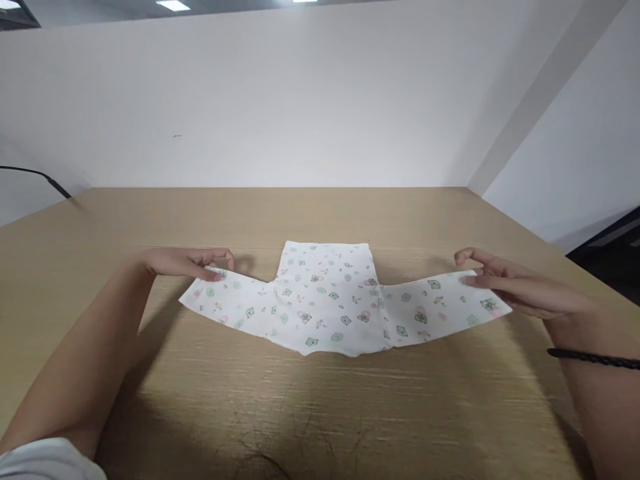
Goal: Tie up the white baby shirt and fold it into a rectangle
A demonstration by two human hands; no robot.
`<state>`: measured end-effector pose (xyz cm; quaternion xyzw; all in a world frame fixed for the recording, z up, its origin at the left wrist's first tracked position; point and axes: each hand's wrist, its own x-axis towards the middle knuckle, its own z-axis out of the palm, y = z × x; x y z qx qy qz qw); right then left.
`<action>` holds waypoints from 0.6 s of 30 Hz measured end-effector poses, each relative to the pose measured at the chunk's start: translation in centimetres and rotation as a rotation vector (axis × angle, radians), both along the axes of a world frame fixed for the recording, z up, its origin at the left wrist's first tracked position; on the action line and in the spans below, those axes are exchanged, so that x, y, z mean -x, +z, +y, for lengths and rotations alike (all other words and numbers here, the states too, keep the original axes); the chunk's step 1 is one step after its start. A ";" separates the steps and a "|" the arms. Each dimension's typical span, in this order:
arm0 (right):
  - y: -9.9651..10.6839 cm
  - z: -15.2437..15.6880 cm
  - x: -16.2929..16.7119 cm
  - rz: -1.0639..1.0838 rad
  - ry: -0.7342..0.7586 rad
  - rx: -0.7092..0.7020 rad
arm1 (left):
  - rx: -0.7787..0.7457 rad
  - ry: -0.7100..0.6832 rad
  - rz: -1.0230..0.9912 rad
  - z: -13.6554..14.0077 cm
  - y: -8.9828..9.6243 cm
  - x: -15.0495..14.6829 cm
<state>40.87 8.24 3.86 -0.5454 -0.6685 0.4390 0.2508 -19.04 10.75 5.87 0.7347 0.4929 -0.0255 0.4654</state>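
Observation:
A small white baby shirt [327,303], printed with green and pink cartoon figures, is spread out in front of me with its sleeves stretched sideways. Its body points to the far side and the neckline faces me. My left hand [193,262] pinches the end of the left-side sleeve between thumb and fingers. On the other side, my right hand [515,283] pinches the opposite sleeve end the same way. Both sleeves look pulled taut and slightly raised, with shadows beneath. The fingertips under the cloth are partly hidden.
The shirt is over a wood-grain table [325,217] that meets a white wall [300,100] at the back. A black cable [47,177] comes in at the left edge. A dark object [610,247] stands beyond the table's right side. Dark hair strands show at the bottom.

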 end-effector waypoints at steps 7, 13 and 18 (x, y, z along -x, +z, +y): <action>-0.7 -1.0 8.9 0.510 0.131 -0.005 | 0.066 0.156 -0.232 0.1 -0.2 -0.8; -3.4 -2.5 14.6 0.471 0.611 0.044 | 0.073 0.263 -0.328 -0.2 0.0 -2.0; -4.2 -2.5 14.4 0.312 0.397 -0.193 | 0.090 0.275 -0.346 -0.2 0.0 -2.2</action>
